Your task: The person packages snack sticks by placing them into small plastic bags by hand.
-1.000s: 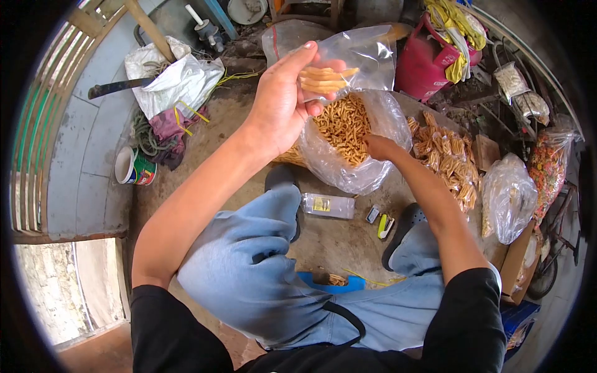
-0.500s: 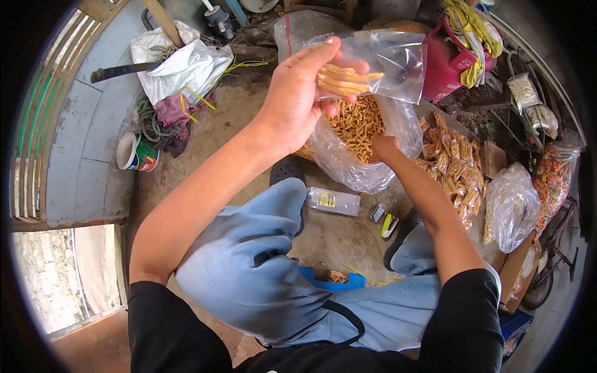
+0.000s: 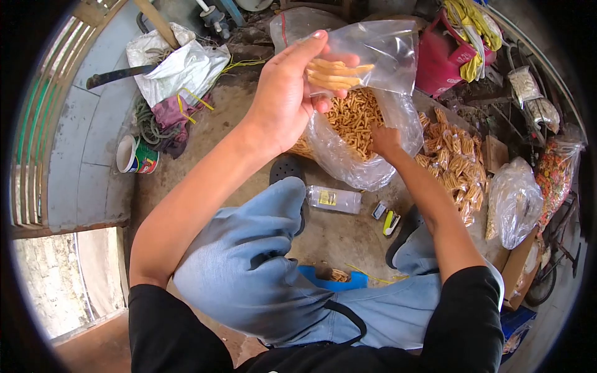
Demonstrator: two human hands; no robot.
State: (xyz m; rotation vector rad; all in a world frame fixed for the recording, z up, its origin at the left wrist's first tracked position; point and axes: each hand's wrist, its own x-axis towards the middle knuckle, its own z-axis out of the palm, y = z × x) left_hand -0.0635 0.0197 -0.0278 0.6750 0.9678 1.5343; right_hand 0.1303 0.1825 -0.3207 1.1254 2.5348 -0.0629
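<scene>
My left hand (image 3: pixel 287 87) grips a small clear plastic bag (image 3: pixel 388 53), held up above the floor. Several pale golden snack sticks (image 3: pixel 336 78) lie inside that bag, near my fingers. Below it stands a large clear plastic sack (image 3: pixel 336 168), its mouth wide, full of short brown snack sticks (image 3: pixel 354 115). Into the right side of this heap reaches my right hand (image 3: pixel 387 140). Its fingers look curled downward, and their tips are hidden, so what they hold cannot be made out.
Filled snack packets (image 3: pixel 457 165) are piled on the right, beside a knotted clear bag (image 3: pixel 513 205). A plastic bottle (image 3: pixel 334 199) and a green stapler (image 3: pixel 391 222) lie between my feet. A blue container (image 3: pixel 354 281) sits by my legs. At left are a bucket (image 3: pixel 127 153) and a white sack (image 3: pixel 186 65).
My left hand and the small bag have shifted slightly left and up. My right hand stays in the heap of sticks, nearly in the same place.
</scene>
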